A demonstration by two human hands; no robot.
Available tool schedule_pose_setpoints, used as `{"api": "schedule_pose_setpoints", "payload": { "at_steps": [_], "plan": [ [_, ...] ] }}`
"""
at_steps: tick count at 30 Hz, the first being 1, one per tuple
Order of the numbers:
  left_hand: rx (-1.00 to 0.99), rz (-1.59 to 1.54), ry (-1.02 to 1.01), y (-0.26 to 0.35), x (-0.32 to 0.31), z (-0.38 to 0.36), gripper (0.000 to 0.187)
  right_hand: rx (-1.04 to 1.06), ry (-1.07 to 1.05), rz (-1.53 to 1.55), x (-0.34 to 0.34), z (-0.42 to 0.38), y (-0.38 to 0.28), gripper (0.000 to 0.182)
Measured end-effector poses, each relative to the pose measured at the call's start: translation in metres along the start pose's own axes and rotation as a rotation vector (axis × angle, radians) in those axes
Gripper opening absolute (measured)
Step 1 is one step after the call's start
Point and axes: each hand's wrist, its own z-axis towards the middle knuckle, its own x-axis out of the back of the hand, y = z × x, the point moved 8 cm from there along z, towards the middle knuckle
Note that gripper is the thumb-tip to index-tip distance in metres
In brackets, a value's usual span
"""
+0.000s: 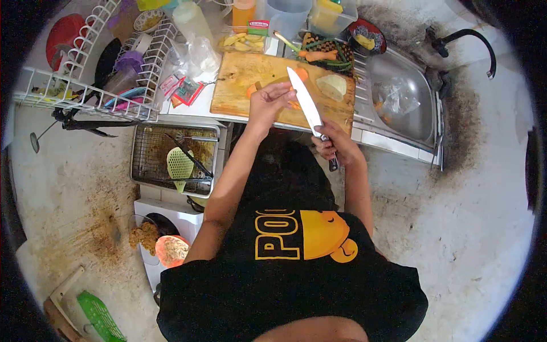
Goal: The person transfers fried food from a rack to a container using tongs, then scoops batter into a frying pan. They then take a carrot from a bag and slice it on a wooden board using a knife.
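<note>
My right hand [341, 145] is wrapped round the black handle of a kitchen knife [306, 100], its wide blade pointing up and away over the board. My left hand [270, 105] is beside the blade, fingers bent and drawn together with the tips close to the blade. What they hold, if anything, I cannot make out; a bit of orange shows just by the fingertips. Beneath both lies a wooden cutting board [233, 80] with orange carrot pieces [301, 74], partly hidden by hand and blade. A pale cabbage wedge [331, 88] sits on its right side.
A whole carrot [319, 56] and green beans lie in a dark basket behind the board. A container of yellow pieces [244, 42] stands at the back. To the right is a metal sink [399, 122] with a black faucet [478, 37]; at left, a white dish rack [85, 105].
</note>
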Motion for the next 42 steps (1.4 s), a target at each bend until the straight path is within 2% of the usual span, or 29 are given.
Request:
{"api": "schedule_pose_setpoints", "payload": {
  "at_steps": [2, 4, 5, 7, 8, 10, 12, 13, 15, 16, 18, 19, 23, 26, 28, 32, 34, 35, 37, 41, 42],
  "plan": [
    [-0.006, -0.004, 0.036, -0.003, 0.001, 0.003, 0.023, -0.019, 0.038, -0.040, 0.002, 0.002, 0.001, 0.039],
    [-0.007, -0.008, 0.078, -0.005, 0.007, 0.004, 0.020, -0.003, -0.019, -0.071, 0.002, 0.006, 0.003, 0.053],
    [-0.009, -0.054, 0.090, -0.006, 0.010, 0.004, 0.019, -0.007, -0.024, -0.076, 0.004, 0.007, 0.004, 0.053],
    [-0.014, -0.097, 0.105, -0.008, 0.018, 0.003, 0.017, -0.002, 0.202, -0.006, 0.026, 0.006, 0.003, 0.054],
    [-0.028, -0.022, 0.116, -0.007, 0.024, 0.003, 0.018, -0.001, 0.198, -0.007, 0.028, 0.006, 0.003, 0.054],
    [-0.042, 0.058, 0.132, -0.006, 0.034, 0.001, 0.019, 0.096, 0.320, -0.035, 0.043, 0.000, -0.003, 0.054],
    [-0.077, 0.428, 0.168, 0.000, 0.040, -0.002, 0.013, 0.099, 0.281, -0.074, 0.045, -0.003, -0.004, 0.050],
    [-0.075, 0.431, 0.166, 0.000, 0.038, -0.004, 0.013, 0.130, 0.300, -0.134, 0.046, -0.006, -0.006, 0.052],
    [-0.151, 0.782, 0.193, 0.007, 0.030, -0.012, 0.011, 0.162, 0.323, -0.189, 0.045, -0.013, -0.007, 0.054],
    [-0.149, 0.784, 0.190, 0.003, 0.028, -0.012, 0.011, 0.177, 0.358, -0.254, 0.043, -0.018, -0.009, 0.056],
    [-0.279, 0.952, 0.203, -0.001, 0.022, -0.013, 0.013, 0.193, 0.394, -0.318, 0.044, -0.024, -0.006, 0.057],
    [-0.316, 0.992, 0.182, -0.004, 0.019, -0.012, 0.021, 0.205, 0.413, -0.332, 0.047, -0.026, -0.003, 0.055],
    [-0.281, 0.990, 0.152, -0.015, 0.004, -0.004, 0.029, 0.163, 0.451, -0.327, 0.056, -0.033, 0.009, 0.053],
    [-0.358, 0.975, 0.116, -0.014, -0.006, 0.007, 0.033, 0.177, 0.477, -0.341, 0.065, -0.032, 0.016, 0.053],
    [-0.472, 1.081, 0.110, 0.004, -0.016, 0.009, 0.033, 0.161, 0.499, -0.358, 0.065, -0.035, 0.014, 0.052],
    [-0.373, 1.214, 0.163, 0.025, -0.009, 0.026, 0.030, 0.136, 0.529, -0.408, 0.061, -0.041, 0.008, 0.052],
    [-0.444, 1.500, -0.047, 0.013, -0.015, 0.048, 0.024, 0.137, 0.519, -0.392, 0.061, -0.039, 0.011, 0.052],
    [-0.444, 1.502, -0.046, 0.010, -0.013, 0.056, 0.024, 0.141, 0.510, -0.381, 0.061, -0.038, 0.011, 0.052],
    [-0.379, 1.599, -0.207, -0.002, -0.018, 0.067, 0.017, 0.153, 0.492, -0.360, 0.064, -0.033, 0.015, 0.052],
    [-0.335, 1.508, -0.271, -0.006, -0.016, 0.072, 0.013, 0.194, 0.489, -0.390, 0.061, -0.035, 0.013, 0.051],
    [-0.272, 1.397, -0.245, -0.006, -0.008, 0.075, 0.013, 0.194, 0.489, -0.390, 0.061, -0.034, 0.014, 0.051]
  ]
}}
